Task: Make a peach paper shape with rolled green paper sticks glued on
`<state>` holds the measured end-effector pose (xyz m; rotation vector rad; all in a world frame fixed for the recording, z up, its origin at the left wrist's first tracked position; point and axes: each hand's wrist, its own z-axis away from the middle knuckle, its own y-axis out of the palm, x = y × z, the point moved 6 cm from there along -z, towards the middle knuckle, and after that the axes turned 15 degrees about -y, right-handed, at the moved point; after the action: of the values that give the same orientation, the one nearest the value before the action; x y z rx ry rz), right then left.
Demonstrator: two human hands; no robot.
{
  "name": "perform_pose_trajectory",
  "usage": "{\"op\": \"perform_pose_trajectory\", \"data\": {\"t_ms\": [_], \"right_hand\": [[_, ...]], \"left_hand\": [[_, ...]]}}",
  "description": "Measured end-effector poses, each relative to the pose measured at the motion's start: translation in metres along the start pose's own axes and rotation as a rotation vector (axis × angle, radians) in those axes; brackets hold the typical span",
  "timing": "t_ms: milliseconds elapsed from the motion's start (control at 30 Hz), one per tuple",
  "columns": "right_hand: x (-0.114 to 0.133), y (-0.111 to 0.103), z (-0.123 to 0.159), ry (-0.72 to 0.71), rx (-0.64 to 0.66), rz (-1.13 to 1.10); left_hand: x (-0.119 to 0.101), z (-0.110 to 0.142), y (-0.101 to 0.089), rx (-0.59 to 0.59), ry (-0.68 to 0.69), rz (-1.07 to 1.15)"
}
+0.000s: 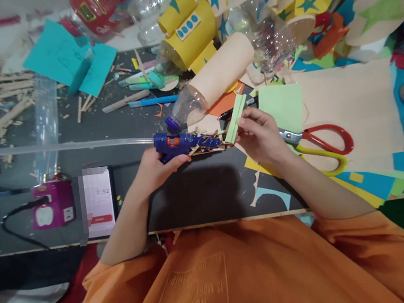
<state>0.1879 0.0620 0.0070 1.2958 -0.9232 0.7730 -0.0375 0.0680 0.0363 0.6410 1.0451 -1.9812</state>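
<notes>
My left hand (160, 168) is wrapped around a blue hot glue gun (175, 144), its nozzle pointing right and crusted with wood splinters. A long clear glue stick (99, 143) runs out of the gun's back end to the left. Between the thumb and fingers of my right hand (260, 135) is a folded light green paper strip (235, 118). The strip's lower end is close to the nozzle; whether they touch I cannot tell. Scissors (318, 145) with one red and one yellow handle lie beside my right wrist.
Bottles wrapped in yellow paper (192, 36) and peach paper (227, 68) lie just beyond my hands. A green paper square (281, 108) and peach sheet (350, 110) are at right. A phone (100, 202) and purple power adapter (52, 202) sit left; wood scraps (14, 105) lie further back.
</notes>
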Motion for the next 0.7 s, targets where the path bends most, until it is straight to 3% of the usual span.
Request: {"op": "perform_pose_trajectory", "data": {"t_ms": [200,700], "right_hand": [[0.0005,0.0,0.0005,-0.003,-0.019,-0.028],[-0.0006,-0.0011,0.001,0.0,-0.005,0.002]], "left_hand": [[0.0003,-0.0012,-0.0043,-0.07,0.031,-0.083],[0.0006,-0.0019,-0.0016,-0.034,0.096,-0.189]]}}
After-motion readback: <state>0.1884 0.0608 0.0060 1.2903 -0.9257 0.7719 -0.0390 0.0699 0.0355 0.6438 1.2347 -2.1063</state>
